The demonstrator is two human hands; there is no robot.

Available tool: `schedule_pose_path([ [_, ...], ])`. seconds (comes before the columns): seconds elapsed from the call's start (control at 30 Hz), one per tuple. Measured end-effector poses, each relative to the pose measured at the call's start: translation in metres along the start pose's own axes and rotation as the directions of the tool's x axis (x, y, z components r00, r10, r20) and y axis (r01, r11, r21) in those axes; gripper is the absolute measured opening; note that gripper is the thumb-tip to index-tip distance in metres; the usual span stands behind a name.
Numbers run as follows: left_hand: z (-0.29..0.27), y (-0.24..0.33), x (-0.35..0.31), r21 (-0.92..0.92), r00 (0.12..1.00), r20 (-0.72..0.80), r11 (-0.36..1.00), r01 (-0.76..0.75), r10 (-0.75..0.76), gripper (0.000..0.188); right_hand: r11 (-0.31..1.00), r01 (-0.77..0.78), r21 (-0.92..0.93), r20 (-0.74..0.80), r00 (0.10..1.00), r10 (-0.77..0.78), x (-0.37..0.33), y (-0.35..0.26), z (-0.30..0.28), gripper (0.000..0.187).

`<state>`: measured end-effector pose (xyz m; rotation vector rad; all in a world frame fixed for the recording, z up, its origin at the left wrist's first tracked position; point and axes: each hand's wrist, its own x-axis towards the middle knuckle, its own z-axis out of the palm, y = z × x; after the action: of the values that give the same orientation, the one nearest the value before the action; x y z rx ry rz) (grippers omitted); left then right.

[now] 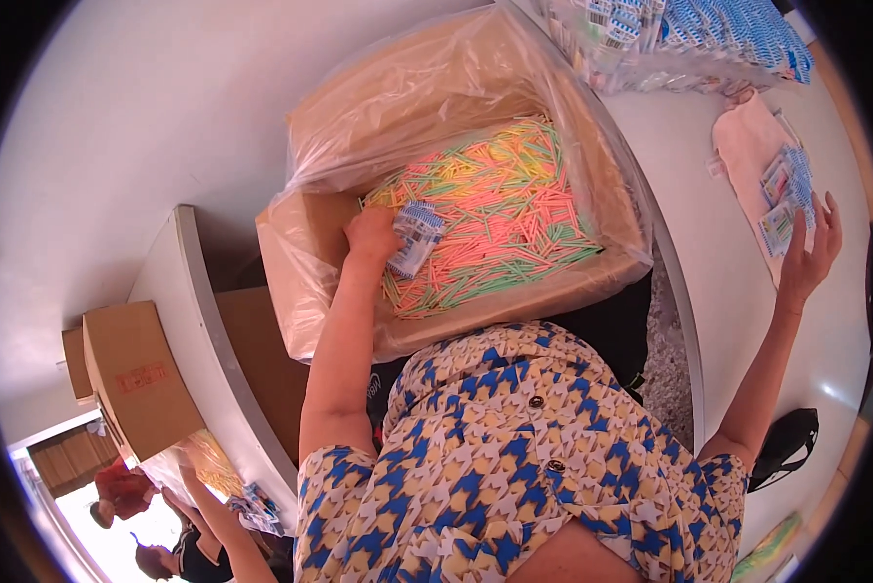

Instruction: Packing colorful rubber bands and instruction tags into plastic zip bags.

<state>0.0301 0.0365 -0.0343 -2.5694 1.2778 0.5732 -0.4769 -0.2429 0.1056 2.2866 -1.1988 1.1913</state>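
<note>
The two hands are well apart. The left hand [373,233] is closed on the near edge of a small clear packet [417,239] with a blue pattern; its thumb and curled fingers overlap, so the exact grip is hard to see. The packet is above the coloured sticks [505,209] in a plastic-lined box [310,291], hiding those directly beneath it. The right hand [812,255] is loosely open, fingers apart, just beside several packets [785,194] on a pink cloth [741,141]; whether a fingertip touches one, I cannot tell. Those packets overlap, perhaps three or four of them. Beyond the right hand, a big bag of packets [689,44] is cut off by the upper edge. Nearer the body than that hand, a black item [789,449] is too dark to make out.
</note>
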Motion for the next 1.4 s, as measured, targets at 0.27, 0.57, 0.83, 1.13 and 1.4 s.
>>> schedule_pose_path([
  [0.27,0.031,-0.024,0.010,0.058,0.928,-0.369,0.998,-0.025,0.045,0.014,0.928,0.323,0.185,0.042,0.941,-0.336,0.013,-0.124,0.025,0.027],
  [0.57,-0.038,0.025,-0.024,-0.945,0.913,-0.257,0.114,-0.306,0.317,0.015,0.565,0.004,0.825,0.313,0.829,-0.463,-0.002,-0.284,0.085,0.030],
  [0.83,-0.038,0.052,-0.018,-0.958,0.895,-0.279,-0.037,-0.285,0.347,0.018,0.666,-0.029,0.746,0.593,0.484,-0.643,0.019,-0.322,0.146,0.023],
  [1.13,-0.059,0.051,-0.015,-0.837,0.905,-0.408,-0.347,-0.424,-0.121,0.015,0.624,0.318,0.714,0.567,0.261,-0.782,-0.045,-0.285,0.163,0.015],
  [1.4,-0.058,0.045,-0.012,-0.778,0.911,-0.343,-0.475,-0.412,-0.228,0.014,0.588,0.612,0.529,0.628,0.183,-0.756,-0.056,-0.320,0.186,0.016],
])
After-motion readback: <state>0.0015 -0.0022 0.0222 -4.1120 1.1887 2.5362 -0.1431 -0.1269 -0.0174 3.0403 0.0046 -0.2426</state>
